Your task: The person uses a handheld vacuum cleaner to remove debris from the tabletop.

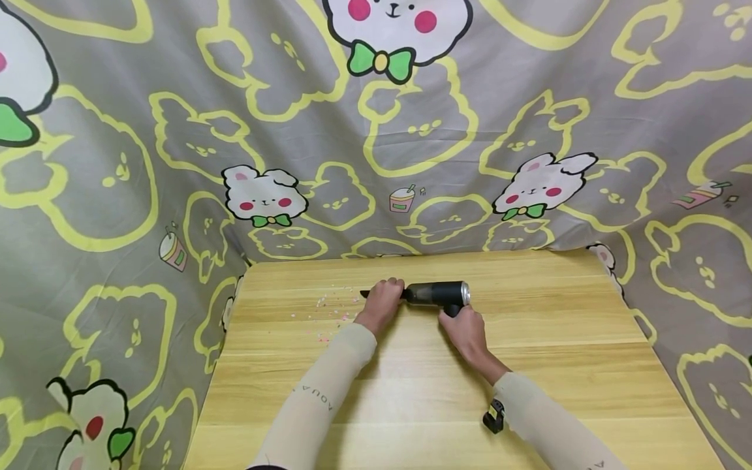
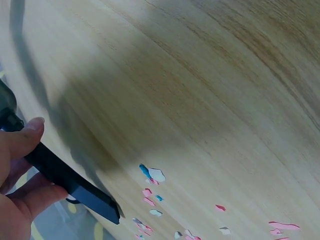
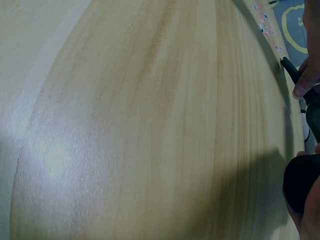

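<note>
A black handheld vacuum cleaner (image 1: 435, 294) lies sideways in both hands over the far part of the table, its slim nozzle pointing left. My right hand (image 1: 467, 329) grips its handle (image 3: 302, 182). Farther left, my left hand (image 1: 383, 303) holds the flat black nozzle (image 2: 75, 187); thumb and fingers wrap its sides in the left wrist view. The nozzle's tip is right by small torn paper scraps (image 2: 156, 175), pink, white and blue. These scraps lie scattered on the wood left of my left hand. Part of the nozzle is hidden by that hand in the head view.
The light wooden table (image 1: 423, 405) reaches back to a grey curtain (image 1: 435, 143) with yellow outlines and rabbit faces, which also hangs at both sides. A small black device (image 1: 495, 416) sits at my right sleeve.
</note>
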Demonstrator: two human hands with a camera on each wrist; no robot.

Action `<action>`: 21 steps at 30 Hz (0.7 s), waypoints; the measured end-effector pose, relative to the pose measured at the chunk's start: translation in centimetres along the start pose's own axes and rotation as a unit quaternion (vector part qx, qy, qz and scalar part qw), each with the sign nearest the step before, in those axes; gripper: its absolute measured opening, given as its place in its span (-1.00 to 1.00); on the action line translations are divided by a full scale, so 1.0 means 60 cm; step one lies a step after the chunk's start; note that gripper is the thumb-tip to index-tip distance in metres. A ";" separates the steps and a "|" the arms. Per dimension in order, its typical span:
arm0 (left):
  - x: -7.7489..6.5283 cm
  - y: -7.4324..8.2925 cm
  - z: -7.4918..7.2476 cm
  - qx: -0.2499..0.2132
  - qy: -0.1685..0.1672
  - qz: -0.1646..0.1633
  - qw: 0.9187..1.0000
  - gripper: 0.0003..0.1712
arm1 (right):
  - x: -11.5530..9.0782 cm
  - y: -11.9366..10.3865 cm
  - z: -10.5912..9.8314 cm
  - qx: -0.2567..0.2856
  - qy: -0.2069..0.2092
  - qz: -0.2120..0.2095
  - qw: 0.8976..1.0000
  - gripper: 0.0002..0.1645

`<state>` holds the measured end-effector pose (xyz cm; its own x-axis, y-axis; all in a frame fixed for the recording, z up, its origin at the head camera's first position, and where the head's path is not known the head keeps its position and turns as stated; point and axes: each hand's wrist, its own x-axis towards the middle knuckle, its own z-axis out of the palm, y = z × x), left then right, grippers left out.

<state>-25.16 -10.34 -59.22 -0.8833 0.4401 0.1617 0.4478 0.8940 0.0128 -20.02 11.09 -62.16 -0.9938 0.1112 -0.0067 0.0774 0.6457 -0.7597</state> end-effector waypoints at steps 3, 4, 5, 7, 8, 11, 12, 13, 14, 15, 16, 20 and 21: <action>0.001 0.000 0.000 -0.001 -0.007 -0.001 1.000 -0.82 | 0.000 0.001 0.000 0.001 -0.001 0.001 1.000 -0.61; 0.001 0.001 0.000 -0.001 -0.008 0.000 1.000 -0.81 | 0.000 0.002 0.000 0.002 -0.001 0.002 1.000 -0.61; 0.001 0.001 0.000 -0.002 -0.011 0.000 1.000 -0.80 | 0.000 0.002 0.000 0.001 0.000 0.003 1.000 -0.61; 0.002 0.003 0.000 -0.003 -0.012 0.001 1.000 -0.79 | 0.000 0.003 -0.002 -0.001 0.003 0.003 1.000 -0.61; 0.003 0.003 0.000 -0.002 -0.011 0.001 1.000 -0.79 | 0.000 0.003 -0.002 -0.002 0.004 0.002 1.000 -0.60; 0.005 0.005 0.000 -0.002 -0.001 0.000 1.000 -0.81 | 0.003 0.003 -0.004 -0.006 0.006 0.001 1.000 -0.60; 0.006 0.005 0.000 -0.001 0.002 0.000 1.000 -0.82 | 0.003 0.003 -0.005 -0.006 0.006 0.001 1.000 -0.60; 0.007 0.004 0.001 -0.002 0.005 -0.001 1.000 -0.83 | 0.004 0.003 -0.005 -0.007 0.006 0.002 1.000 -0.61; 0.007 0.004 0.002 -0.003 0.005 -0.002 1.000 -0.83 | 0.005 0.002 -0.005 -0.007 0.005 0.003 1.000 -0.61; 0.008 0.004 0.003 -0.003 0.003 -0.003 1.000 -0.82 | 0.005 0.002 -0.005 -0.008 0.005 0.004 1.000 -0.62; 0.009 0.003 0.004 -0.003 0.001 -0.003 1.000 -0.82 | 0.005 0.002 -0.005 -0.008 0.004 0.005 1.000 -0.62; 0.012 0.001 0.006 -0.004 -0.002 -0.004 1.000 -0.83 | 0.007 0.000 -0.005 -0.007 0.002 0.008 1.000 -0.62; 0.013 0.001 0.006 -0.004 -0.001 -0.004 1.000 -0.83 | 0.008 -0.001 -0.005 -0.007 0.002 0.007 1.000 -0.61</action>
<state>-25.86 -9.94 -59.45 -0.8872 0.4331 0.1590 0.4417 0.8969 0.0222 -20.48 11.37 -61.92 -0.9922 0.1237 -0.0139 0.0921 0.6546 -0.7503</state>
